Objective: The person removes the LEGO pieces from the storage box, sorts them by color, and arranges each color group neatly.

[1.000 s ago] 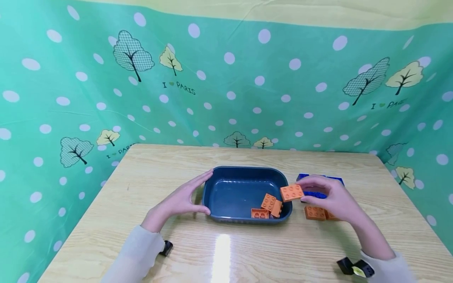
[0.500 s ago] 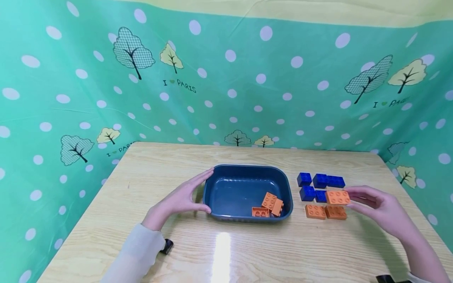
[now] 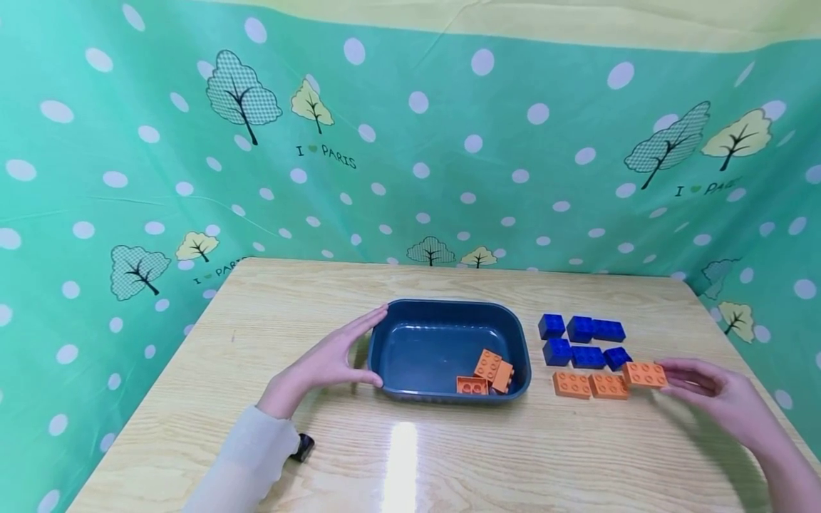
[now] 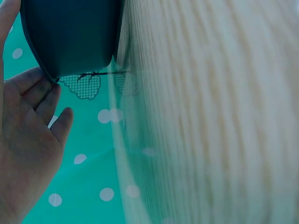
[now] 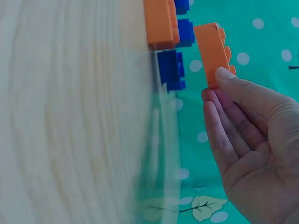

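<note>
My left hand (image 3: pixel 327 360) holds the left end of a dark blue plastic bin (image 3: pixel 442 392), with the thumb at the front corner and the fingers at the back one. In the left wrist view its fingertips meet the rim of the bin (image 4: pixel 74 37). Several orange toy bricks (image 3: pixel 489 364) lie in the bin's front right corner. On the right, my right hand (image 3: pixel 725 399) pinches another orange building brick (image 3: pixel 645 374) by its right end, studs up. The right wrist view shows that held brick (image 5: pixel 210 53) raised off the table, between thumb and fingertips.
Right of the bin, several blue bricks (image 3: pixel 587 357) stand in two rows. Two orange bricks (image 3: pixel 572 384) lie in front of them, left of the held brick. The wooden table (image 3: pixel 487 463) ends at a green dotted curtain (image 3: pixel 359 214).
My right hand has carried the orange brick rightward from the bin's right rim, past the blue bricks, to the right end of the orange row. The left hand and bin have stayed put.
</note>
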Demonstrator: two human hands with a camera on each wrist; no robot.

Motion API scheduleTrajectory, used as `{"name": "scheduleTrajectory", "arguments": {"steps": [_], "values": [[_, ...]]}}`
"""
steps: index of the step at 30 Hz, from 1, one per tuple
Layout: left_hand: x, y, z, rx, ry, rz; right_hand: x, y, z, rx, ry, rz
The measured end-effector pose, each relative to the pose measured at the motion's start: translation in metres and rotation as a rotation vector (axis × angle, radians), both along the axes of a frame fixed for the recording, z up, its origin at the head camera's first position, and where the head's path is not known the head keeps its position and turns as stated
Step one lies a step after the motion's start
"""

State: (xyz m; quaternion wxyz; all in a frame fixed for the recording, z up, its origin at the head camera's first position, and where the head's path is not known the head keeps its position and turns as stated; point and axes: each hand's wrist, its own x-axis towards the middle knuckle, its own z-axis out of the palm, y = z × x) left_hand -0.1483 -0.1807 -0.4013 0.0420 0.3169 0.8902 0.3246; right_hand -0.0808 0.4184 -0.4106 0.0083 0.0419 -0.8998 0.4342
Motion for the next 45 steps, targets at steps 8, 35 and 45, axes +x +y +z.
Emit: {"name": "scheduleTrajectory", "arguments": {"steps": [8,35,45], "values": [[-0.002,0.000,-0.004,-0.002,-0.014,0.009,0.000,0.013,-0.014,0.060,-0.041,-0.023],[-0.002,0.000,-0.004,0.007,-0.017,0.009,-0.002,0.019,-0.021,0.215,-0.089,-0.029],[-0.002,-0.001,-0.004,0.000,-0.020,0.017,0.000,0.020,-0.023,0.161,-0.115,-0.018]]}}
